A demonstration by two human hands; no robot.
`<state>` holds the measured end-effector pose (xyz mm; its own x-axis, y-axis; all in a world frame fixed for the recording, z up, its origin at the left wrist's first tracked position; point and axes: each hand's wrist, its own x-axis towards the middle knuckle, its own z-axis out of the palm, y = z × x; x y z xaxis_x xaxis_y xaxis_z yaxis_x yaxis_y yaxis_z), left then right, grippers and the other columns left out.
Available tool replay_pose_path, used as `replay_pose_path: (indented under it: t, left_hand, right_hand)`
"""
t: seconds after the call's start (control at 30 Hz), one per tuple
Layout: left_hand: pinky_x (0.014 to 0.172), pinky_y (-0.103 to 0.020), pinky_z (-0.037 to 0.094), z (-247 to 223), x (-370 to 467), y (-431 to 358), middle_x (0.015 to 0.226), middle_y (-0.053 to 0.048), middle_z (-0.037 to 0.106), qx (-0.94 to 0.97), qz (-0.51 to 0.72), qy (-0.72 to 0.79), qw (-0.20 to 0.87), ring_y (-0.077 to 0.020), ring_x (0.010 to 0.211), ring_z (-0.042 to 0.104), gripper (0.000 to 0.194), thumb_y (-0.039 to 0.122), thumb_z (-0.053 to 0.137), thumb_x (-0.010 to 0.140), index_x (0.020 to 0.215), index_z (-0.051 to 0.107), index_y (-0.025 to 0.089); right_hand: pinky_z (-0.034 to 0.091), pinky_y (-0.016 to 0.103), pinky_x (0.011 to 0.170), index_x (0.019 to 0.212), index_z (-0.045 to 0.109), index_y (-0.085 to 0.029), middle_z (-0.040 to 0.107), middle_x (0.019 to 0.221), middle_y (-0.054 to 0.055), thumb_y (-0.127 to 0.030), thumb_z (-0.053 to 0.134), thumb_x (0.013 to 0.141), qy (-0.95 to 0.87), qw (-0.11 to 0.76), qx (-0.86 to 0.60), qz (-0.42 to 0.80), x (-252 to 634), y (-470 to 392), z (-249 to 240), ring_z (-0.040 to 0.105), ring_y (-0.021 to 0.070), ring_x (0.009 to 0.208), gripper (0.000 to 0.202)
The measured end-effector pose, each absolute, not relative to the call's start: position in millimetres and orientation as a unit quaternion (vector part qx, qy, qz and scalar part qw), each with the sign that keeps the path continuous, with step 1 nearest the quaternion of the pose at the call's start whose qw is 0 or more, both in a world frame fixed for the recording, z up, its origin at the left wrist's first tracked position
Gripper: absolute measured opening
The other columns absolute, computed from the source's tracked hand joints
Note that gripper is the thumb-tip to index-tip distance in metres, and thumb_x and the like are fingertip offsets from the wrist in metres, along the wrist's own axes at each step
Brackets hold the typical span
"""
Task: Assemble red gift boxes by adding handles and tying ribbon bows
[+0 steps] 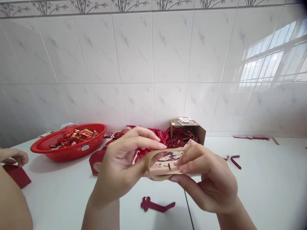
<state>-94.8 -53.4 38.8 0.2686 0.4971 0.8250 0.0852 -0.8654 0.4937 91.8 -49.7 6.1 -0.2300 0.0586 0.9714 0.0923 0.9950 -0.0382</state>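
Between my hands is a small pale printed box (160,168) with a tan band curving round its left end and pictures on its face. My left hand (127,159) grips the band and upper edge at the left, fingers bent over the top. At the right, my right hand (208,174) pinches the printed face and lower edge between thumb and fingers. A dark red strap with a flower-shaped end (157,205) lies on the table below the box.
A red basket (69,155) of wrapped sweets stands at the left, near a dark red box (96,161). Behind my hands are red straps (163,135) and an open cardboard box (201,132). Another person's hand (16,156) holds a red box (19,175) at far left.
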Motion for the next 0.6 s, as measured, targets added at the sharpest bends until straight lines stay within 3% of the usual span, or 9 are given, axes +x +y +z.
replay_pose_path:
  t: [0.13, 0.27, 0.6]
  left_hand:
    - [0.062, -0.026, 0.057, 39.6, -92.1, -64.4, 0.092, -0.008, 0.068, 0.754, 0.515, 0.181, 0.365, -0.02, 0.081, 0.067, 0.004, 0.016, 0.067, 0.081, 0.078, 0.068, 0.018]
    - [0.053, -0.023, 0.056, 37.8, -85.5, -74.0, 0.09, -0.008, 0.069, 0.679, 0.495, 0.17, 0.515, -0.0163, 0.067, 0.067, 0.009, 0.022, 0.063, 0.086, 0.079, 0.06, 0.016]
    - [0.059, -0.029, 0.059, 38.2, -81.0, -76.3, 0.09, -0.009, 0.071, 0.652, 0.519, 0.139, 0.535, -0.0211, 0.076, 0.07, 0.013, 0.026, 0.061, 0.088, 0.081, 0.054, 0.017]
  right_hand:
    - [0.044, 0.029, 0.051, 0.088, 0.053, -0.017, 0.054, 0.072, 0.002, 0.0, 0.064, 0.074, -0.779, 0.625, -0.047, 0.023, 95.7, -55.7, 6.8, 0.05, 0.0123, 0.061, 0.024]
    - [0.047, 0.03, 0.052, 0.09, 0.054, -0.018, 0.056, 0.073, 0.002, -0.001, 0.064, 0.074, -0.775, 0.63, -0.047, 0.023, 98.6, -62.8, 5.2, 0.052, 0.0131, 0.061, 0.025]
    - [0.051, 0.034, 0.057, 0.094, 0.057, -0.019, 0.063, 0.076, 0.004, 0.001, 0.065, 0.071, -0.764, 0.641, -0.072, 0.005, 103.5, -63.8, 3.5, 0.058, 0.0163, 0.065, 0.032]
